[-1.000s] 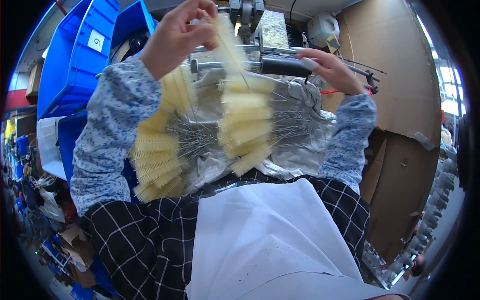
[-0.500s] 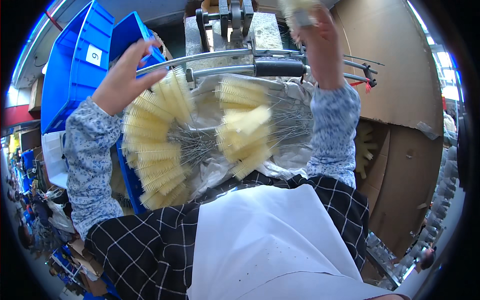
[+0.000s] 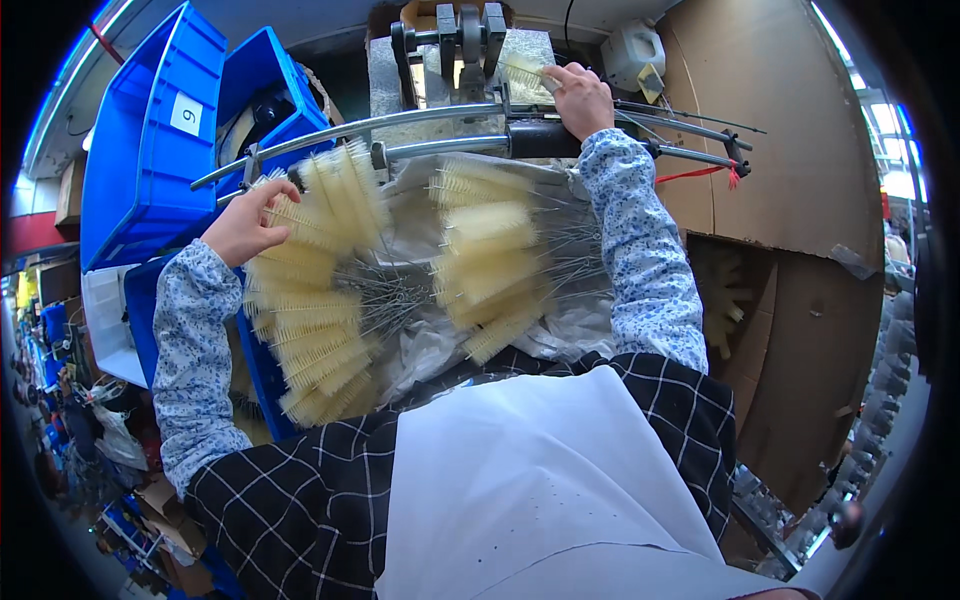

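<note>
My right hand [image 3: 585,102] is closed on a pale yellow bristle brush [image 3: 524,74], its bristles over the metal block of the machine [image 3: 468,50]. Just below that hand runs the black sleeve [image 3: 546,138] on a metal rail. My left hand [image 3: 248,222] is at the upper end of the left fan of brushes [image 3: 318,330]; its thumb and fingers are apart around the bristle ends, with no firm grip visible. A second pile of brushes [image 3: 487,260] lies to the right, wire stems pointing right. The left fan's twisted wire stems [image 3: 395,292] point toward the middle.
Blue bins [image 3: 150,150] stand at the left, with a white bin [image 3: 108,320] below them. Curved metal rails [image 3: 450,143] cross in front of the machine. Cardboard [image 3: 790,130] walls the right side, and a white jug [image 3: 632,52] stands at the back. Grey-white sheeting [image 3: 425,345] lies under the brushes.
My right hand has come down and left, bringing its brush to the machine block. My left hand has dropped from above the rail to the left fan's bristles.
</note>
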The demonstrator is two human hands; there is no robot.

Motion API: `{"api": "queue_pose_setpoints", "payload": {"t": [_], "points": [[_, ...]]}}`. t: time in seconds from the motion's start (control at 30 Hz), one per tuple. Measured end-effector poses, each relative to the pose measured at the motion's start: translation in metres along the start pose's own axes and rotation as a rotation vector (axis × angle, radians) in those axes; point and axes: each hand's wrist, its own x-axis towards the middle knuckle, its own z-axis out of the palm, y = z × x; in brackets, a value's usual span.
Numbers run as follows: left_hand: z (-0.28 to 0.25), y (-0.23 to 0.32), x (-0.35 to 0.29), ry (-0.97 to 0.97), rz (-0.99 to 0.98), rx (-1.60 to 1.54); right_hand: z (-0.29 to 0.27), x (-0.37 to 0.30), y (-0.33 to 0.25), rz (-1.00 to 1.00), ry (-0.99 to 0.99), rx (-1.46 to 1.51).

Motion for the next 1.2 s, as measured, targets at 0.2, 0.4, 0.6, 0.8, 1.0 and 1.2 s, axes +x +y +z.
{"api": "queue_pose_setpoints", "payload": {"t": [0.2, 0.4, 0.6, 0.8, 1.0, 1.2], "points": [[-0.016, 0.001, -0.006, 0.024, 0.020, -0.215, -0.001, 0.000, 0.001, -0.010, -0.003, 0.045], [-0.037, 0.021, -0.035, 0.245, 0.150, -0.305, -0.004, 0.006, 0.006, 0.000, -0.098, -0.027], [-0.051, 0.046, -0.048, 0.386, 0.242, -0.223, 0.016, 0.030, 0.012, -0.140, -0.102, -0.100], [-0.052, 0.042, -0.059, 0.532, 0.274, -0.227, -0.003, 0.008, 0.028, 0.154, 0.011, -0.175], [-0.071, 0.038, -0.070, 0.540, 0.358, -0.189, 0.012, -0.006, 0.051, 0.147, 0.145, 0.043], [-0.076, 0.045, -0.078, 0.562, 0.357, -0.164, 0.022, -0.001, 0.023, 0.117, 0.120, 0.105]]}}
